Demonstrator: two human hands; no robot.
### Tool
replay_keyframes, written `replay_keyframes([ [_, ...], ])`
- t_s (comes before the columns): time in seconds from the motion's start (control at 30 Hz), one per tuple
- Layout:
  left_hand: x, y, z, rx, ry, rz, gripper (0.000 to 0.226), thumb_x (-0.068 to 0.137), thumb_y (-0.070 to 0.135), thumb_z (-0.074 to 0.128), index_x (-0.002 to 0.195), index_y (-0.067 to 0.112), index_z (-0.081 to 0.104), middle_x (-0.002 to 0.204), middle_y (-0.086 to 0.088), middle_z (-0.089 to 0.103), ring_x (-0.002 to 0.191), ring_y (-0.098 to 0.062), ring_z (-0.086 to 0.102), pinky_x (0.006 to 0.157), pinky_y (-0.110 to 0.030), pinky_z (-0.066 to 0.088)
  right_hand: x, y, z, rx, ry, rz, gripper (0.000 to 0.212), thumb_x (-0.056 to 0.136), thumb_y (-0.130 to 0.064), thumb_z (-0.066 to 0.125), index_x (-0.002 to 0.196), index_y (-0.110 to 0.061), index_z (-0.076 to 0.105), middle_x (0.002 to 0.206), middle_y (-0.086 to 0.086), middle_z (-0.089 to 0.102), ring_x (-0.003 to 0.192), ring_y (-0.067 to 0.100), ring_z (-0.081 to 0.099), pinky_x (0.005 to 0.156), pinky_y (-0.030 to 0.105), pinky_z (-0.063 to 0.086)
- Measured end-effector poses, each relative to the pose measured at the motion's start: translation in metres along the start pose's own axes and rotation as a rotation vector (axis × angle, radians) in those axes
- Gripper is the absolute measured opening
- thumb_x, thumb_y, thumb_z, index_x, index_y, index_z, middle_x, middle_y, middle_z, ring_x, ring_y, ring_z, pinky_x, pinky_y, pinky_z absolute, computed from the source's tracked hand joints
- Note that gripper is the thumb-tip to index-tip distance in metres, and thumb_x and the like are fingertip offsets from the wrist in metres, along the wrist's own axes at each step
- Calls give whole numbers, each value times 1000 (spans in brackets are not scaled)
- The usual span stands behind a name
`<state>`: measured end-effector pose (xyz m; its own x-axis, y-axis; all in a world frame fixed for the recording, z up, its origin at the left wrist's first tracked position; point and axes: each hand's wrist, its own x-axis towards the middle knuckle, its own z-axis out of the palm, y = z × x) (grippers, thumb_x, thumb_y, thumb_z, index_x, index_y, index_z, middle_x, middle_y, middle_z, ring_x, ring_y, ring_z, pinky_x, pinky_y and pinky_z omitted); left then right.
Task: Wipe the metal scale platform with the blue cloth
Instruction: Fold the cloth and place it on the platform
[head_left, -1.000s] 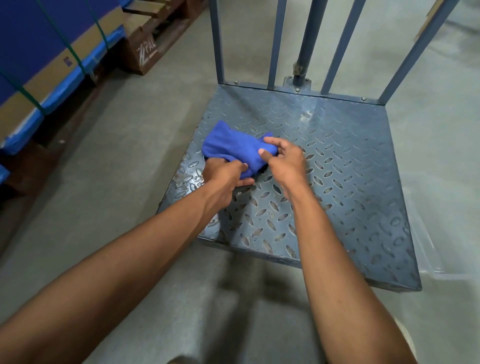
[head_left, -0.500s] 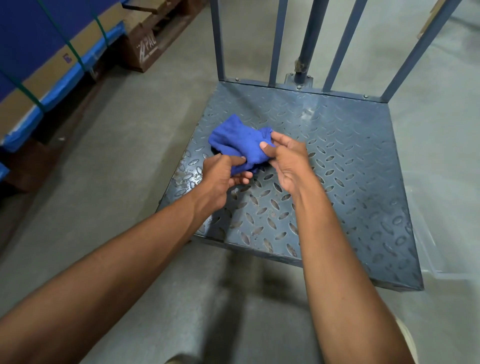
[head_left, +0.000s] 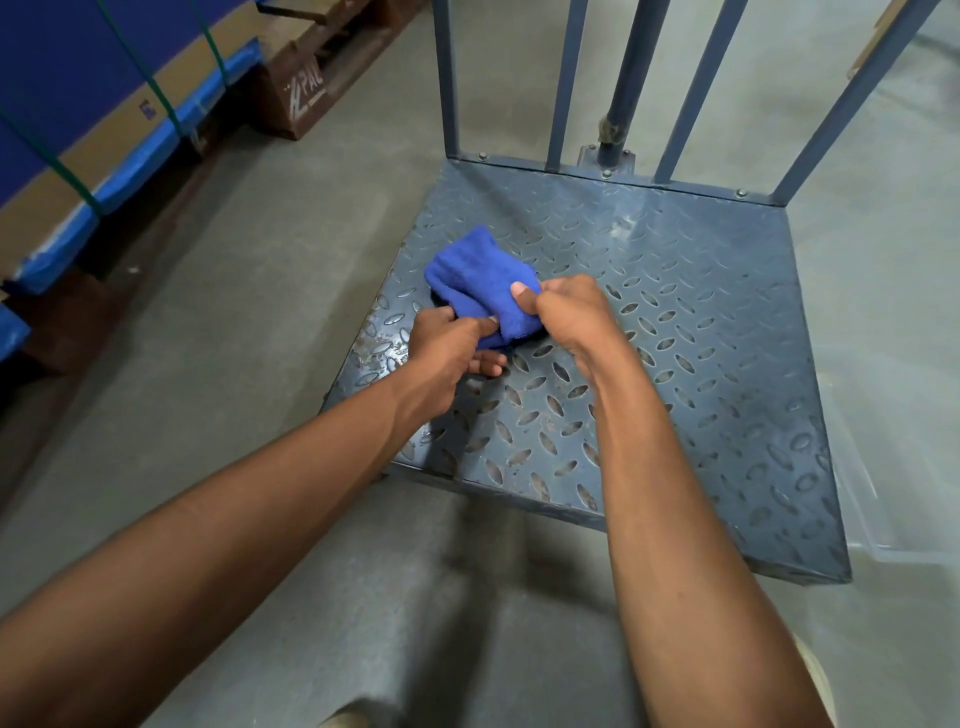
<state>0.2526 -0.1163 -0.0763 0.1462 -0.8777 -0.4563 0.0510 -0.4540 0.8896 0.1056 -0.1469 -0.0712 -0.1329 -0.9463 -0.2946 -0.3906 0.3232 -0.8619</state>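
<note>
So, biggest thing first: grey concrete floor (head_left: 249, 374) everywhere, and sitting on it is the metal scale platform (head_left: 717, 364). It's a square blue-grey plate with that raised oval tread pattern all over. Its front left corner has a scuffed, rusty-looking patch (head_left: 379, 348), and there's a pale shiny smear near the back. Along the far edge a row of painted bars (head_left: 563, 78) stands up, with a rounder post (head_left: 626, 67) bolted in the middle.

Off to the left are strapped cardboard stacks with blue wrap (head_left: 130, 119) on a wooden pallet (head_left: 311, 83). A clear plastic tub (head_left: 883, 525) pokes out beside the platform's right edge.

Both bare arms reach in from the bottom. The blue cloth (head_left: 478, 275) is over the left middle of the plate, bunched into a thick, fuzzy wad, bright royal blue, with a dark shadow under it. I can't tell if its far end actually touches the metal.

The left hand (head_left: 447, 348) pinches the near edge, thumb on top and fingers (head_left: 488, 366) curled underneath. The right hand (head_left: 571, 312) grips the cloth's right side, thumb pressed on top, the rest of it curled and hidden behind the knuckles.
</note>
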Motion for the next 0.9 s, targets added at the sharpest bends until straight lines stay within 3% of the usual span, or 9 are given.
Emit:
replay_keyframes([
  [0.1,1,-4,-5,45,57,-4,24,94,13,83,96,3,61,76,-17,72,52,-26,68,50,-34,60,2,5,-1,10,43,-1,42,98,-38,68,66,-18,51,68,0,54,76,27,49,68,37,40],
  [0.17,0,-8,-8,142,163,32,34,89,23,89,89,10,58,70,-14,72,52,-28,67,55,-40,61,3,8,0,-120,91,-30,25,97,-46,71,88,-25,61,94,2,71,96,30,64,87,39,52],
  [0.27,-3,-13,-9,262,296,82,37,86,28,92,85,20,56,66,-9,72,44,-23,63,51,-36,59,1,6,0,-231,116,-41,46,86,-55,82,122,-32,64,122,3,74,118,26,67,104,44,53],
  [0.43,-3,-13,-7,244,362,101,32,97,40,77,106,19,55,94,-15,77,48,-26,68,44,-33,55,-1,-3,1,8,-56,31,80,73,-43,96,141,-25,58,120,7,76,85,22,75,83,38,63],
  [0.53,-6,-5,-11,230,308,62,50,98,52,71,129,18,52,88,-16,77,51,-27,68,47,-33,55,-4,4,6,-6,-15,-33,74,80,-33,94,143,-27,56,116,5,75,86,21,74,78,39,62],
  [0.63,-5,-5,-18,479,287,157,67,92,57,75,140,17,53,120,-13,75,95,-31,76,81,-45,64,-17,11,5,-203,96,-262,65,87,-32,87,143,-44,58,105,-3,71,93,15,68,86,31,53],
  [0.7,-6,-12,-22,815,292,342,73,98,54,68,156,15,45,144,-14,60,130,-35,59,102,-47,52,-19,17,6,-284,129,-414,63,93,-26,81,149,-42,58,136,0,63,120,19,62,105,32,48],
  [0.77,-9,-19,-24,1053,267,542,67,107,48,56,165,20,36,154,-17,46,142,-36,44,109,-48,43,-17,21,10,-374,61,-468,53,102,-23,71,152,-33,58,160,2,50,145,24,47,122,35,35],
  [0.9,-9,-29,-27,1340,144,649,57,115,42,32,170,29,25,173,-16,27,149,-37,36,116,-51,34,-13,25,19,-561,-20,-432,44,111,-27,52,155,-24,54,167,6,44,152,31,41,127,40,28],
])
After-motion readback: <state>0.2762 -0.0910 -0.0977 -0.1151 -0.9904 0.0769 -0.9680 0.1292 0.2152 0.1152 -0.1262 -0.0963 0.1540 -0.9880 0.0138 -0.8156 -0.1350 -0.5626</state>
